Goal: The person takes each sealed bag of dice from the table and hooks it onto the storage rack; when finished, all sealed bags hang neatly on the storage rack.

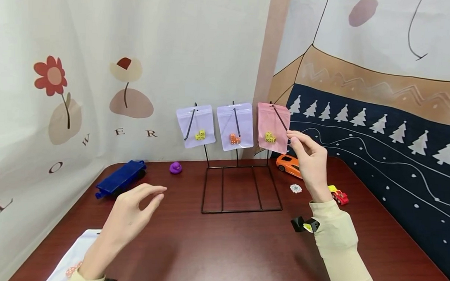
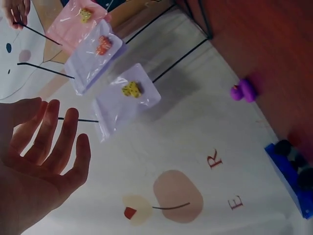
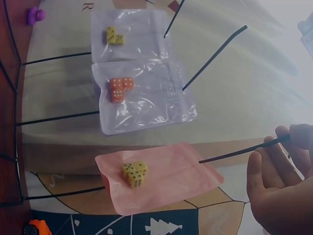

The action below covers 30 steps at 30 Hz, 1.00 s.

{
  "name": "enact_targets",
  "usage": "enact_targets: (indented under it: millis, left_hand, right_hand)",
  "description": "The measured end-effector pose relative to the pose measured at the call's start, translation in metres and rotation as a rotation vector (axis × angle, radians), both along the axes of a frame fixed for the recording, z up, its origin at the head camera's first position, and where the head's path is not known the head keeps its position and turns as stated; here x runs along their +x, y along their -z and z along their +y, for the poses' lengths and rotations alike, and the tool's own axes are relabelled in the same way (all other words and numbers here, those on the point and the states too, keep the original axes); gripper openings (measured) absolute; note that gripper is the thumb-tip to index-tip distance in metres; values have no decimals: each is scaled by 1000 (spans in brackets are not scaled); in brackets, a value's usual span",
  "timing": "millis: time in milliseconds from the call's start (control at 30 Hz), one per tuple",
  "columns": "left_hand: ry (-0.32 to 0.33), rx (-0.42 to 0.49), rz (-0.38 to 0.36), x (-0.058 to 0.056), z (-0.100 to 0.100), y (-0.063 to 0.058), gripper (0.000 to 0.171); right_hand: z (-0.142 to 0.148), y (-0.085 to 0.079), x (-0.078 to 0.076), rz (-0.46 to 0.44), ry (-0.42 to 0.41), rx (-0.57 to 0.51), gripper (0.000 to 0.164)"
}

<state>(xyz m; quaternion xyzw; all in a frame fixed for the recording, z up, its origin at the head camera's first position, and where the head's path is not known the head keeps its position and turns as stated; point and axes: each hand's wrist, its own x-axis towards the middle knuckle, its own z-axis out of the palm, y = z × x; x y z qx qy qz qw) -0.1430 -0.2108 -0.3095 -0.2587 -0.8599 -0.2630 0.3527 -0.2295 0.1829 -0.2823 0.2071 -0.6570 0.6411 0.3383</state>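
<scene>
A black wire rack [image 1: 241, 211] stands on the table with three zip pouches hanging from its prongs. The pink pouch [image 1: 264, 119] at the right shows yellow dice [image 3: 135, 174]. The middle lilac pouch [image 1: 225, 117] has orange dice [image 3: 118, 88], and the left lilac pouch [image 1: 203, 115] has a few yellow ones. My right hand [image 1: 311, 162] pinches the tip of the right prong [image 3: 232, 154], in front of the pink pouch. Over the table's left side, my left hand [image 1: 129, 215] is raised with relaxed fingers and holds nothing.
Behind the rack hangs a printed curtain [image 1: 198, 44]. A blue toy trailer [image 1: 121, 178] and a purple duck [image 1: 175, 167] sit at the left. An orange car [image 1: 289, 165], a poker chip [image 1: 295, 188] and a red-yellow toy [image 1: 340, 196] lie right. A white pouch [image 1: 74, 251] lies front left.
</scene>
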Motion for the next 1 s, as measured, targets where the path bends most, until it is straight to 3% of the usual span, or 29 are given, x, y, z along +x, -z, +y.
enact_targets:
  millis: [300, 533, 800, 1000]
  left_hand:
    - [-140, 16, -5, 22, -38, 21, 29]
    - [-353, 30, -198, 39, -80, 40, 19]
    - [-475, 80, -282, 51, -110, 51, 18]
    - [-570, 23, -394, 55, -128, 59, 22]
  right_hand:
    - [2, -1, 0, 21, -7, 0, 25]
    - [1, 0, 1, 8, -8, 6, 25]
    - [2, -1, 1, 17, -16, -1, 25]
    - [3, 1, -1, 15, -16, 9, 25]
